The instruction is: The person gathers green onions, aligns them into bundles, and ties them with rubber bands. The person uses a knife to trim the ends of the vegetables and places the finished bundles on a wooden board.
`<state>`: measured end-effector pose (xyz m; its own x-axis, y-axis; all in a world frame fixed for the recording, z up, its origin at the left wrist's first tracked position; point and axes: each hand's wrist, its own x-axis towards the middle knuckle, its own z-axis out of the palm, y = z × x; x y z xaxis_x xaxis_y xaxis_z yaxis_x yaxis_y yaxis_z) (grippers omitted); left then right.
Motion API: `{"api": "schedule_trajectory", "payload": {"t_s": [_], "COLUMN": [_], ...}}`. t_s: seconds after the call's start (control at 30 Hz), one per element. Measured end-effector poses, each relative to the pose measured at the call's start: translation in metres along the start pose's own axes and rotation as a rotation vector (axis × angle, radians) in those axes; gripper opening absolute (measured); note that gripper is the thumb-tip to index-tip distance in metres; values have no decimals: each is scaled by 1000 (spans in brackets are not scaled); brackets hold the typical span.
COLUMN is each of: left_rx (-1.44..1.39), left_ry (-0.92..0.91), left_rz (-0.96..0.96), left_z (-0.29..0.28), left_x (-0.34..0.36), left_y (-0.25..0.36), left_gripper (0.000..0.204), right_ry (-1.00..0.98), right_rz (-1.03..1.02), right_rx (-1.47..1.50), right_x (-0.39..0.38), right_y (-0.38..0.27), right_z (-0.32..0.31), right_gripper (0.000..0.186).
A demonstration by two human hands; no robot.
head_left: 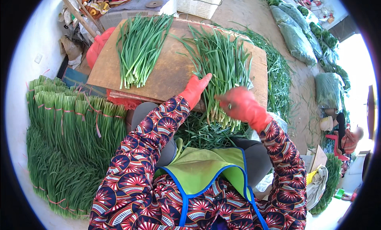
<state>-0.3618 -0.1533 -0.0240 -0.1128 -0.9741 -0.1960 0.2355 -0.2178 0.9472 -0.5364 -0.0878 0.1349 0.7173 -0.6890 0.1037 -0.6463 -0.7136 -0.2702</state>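
A loose bunch of garlic chives lies on the right of a wooden board, its pale cut ends hanging past the near edge. My left hand, in a red rubber glove, rests against the bunch's left side with the thumb stretched over the leaves. Over the stem ends is my right hand, gloved alike; motion blurs its fingers, so I cannot make out whether they pinch any stems. A second bunch of chives lies apart on the board, left of my hands.
Tied chive bundles stand stacked on my left by the white wall. Loose leaves cover the floor right of the board. Filled plastic bags line the far right. White crates stand behind. Another person sits at the right.
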Motion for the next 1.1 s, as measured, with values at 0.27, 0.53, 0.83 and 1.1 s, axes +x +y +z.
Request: {"api": "schedule_trajectory", "payload": {"t_s": [0.27,0.53,0.83,1.1], "left_rx": [279,430,489,480], "left_ry": [111,116,128,74], "left_rz": [306,449,449,283], "left_z": [48,45,38,53], "left_x": [-45,-50,-48,-52], "left_y": [-12,-28,-26,-10], "left_gripper": [132,125,126,126], "right_ry": [-178,198,443,-204], "right_rz": [414,643,892,849], "right_rx": [-369,-86,-500,-28], "right_x": [48,64,17,72], "right_y": [94,99,169,66], "right_z": [44,-38,-84,32], "right_gripper": [19,20,29,61]}}
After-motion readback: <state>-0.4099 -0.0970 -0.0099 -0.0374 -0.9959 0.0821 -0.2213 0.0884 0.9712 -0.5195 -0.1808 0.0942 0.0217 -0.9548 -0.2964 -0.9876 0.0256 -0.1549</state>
